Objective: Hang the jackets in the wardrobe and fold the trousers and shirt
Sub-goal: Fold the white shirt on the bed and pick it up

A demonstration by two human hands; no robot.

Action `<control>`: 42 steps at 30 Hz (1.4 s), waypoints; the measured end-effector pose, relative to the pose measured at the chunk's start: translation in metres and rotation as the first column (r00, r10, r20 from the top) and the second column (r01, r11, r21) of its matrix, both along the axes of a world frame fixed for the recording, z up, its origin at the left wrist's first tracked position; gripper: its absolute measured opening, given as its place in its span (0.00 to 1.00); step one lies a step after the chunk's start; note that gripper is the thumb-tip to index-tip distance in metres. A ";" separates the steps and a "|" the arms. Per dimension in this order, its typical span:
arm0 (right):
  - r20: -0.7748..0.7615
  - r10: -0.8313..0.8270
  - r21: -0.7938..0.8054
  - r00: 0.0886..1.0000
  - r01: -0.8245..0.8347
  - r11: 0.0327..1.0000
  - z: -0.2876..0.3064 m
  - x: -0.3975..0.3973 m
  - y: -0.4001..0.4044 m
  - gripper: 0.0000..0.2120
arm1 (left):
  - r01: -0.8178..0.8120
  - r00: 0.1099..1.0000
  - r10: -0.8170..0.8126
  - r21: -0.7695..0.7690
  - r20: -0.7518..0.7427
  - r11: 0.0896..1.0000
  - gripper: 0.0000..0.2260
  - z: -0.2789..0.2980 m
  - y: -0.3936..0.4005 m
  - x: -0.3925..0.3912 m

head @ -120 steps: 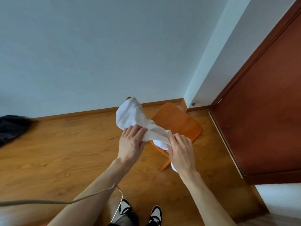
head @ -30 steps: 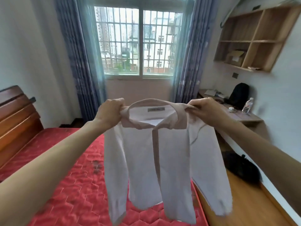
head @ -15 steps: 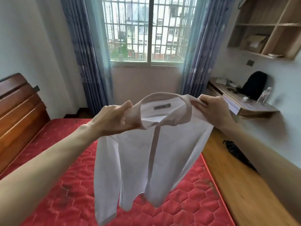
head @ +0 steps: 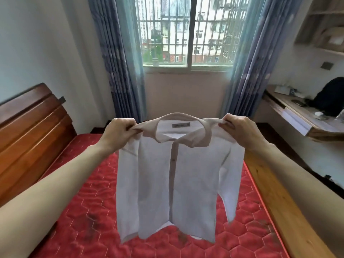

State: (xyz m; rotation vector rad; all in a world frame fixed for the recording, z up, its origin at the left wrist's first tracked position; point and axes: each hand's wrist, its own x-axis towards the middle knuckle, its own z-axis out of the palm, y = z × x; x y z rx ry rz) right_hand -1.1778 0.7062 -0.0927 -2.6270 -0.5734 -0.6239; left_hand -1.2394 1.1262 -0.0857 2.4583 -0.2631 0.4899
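Shirt (head: pixel 175 175) hangs at the centre of the view, held up by its shoulders over the bed (head: pixel 93 211), buttoned front facing the person, collar label showing, sleeves drooping at either side. Left hand (head: pixel 119 132), at about 10 o'clock from the shirt's middle, pinches the left shoulder seam with curled fingers; right hand (head: pixel 236 128), at about 2 o'clock, pinches the other shoulder likewise. Both hands keep the cloth stretched between them, and its hem hangs clear above the red mattress.

Folding of the shirt looks barely begun: it is spread open and squared up, but no fold is in it yet, and it likely needs laying flat on the bed first. No jackets, trousers or wardrobe appear in this view, so whether those parts are done cannot be told. A dark bag (head: pixel 329 95) sits on the desk (head: pixel 297 116) at 3 o'clock, and the window (head: pixel 186 30) lies at 12 o'clock.
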 end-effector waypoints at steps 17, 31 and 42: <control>-0.044 -0.202 0.224 0.978 0.206 0.953 -0.070 -0.049 0.047 0.07 | 0.195 0.924 -0.282 -0.316 -0.257 0.929 0.12 -0.072 0.055 0.013; -0.840 0.389 0.376 0.379 -0.113 0.920 -0.028 -0.067 0.027 0.20 | 0.465 0.263 -0.401 -0.249 -0.877 0.849 0.17 -0.049 0.086 0.014; -0.938 0.168 0.147 0.303 -0.090 0.985 -0.181 -0.025 0.067 0.12 | 0.326 0.154 -0.338 -0.275 -0.928 0.904 0.12 -0.201 0.096 0.033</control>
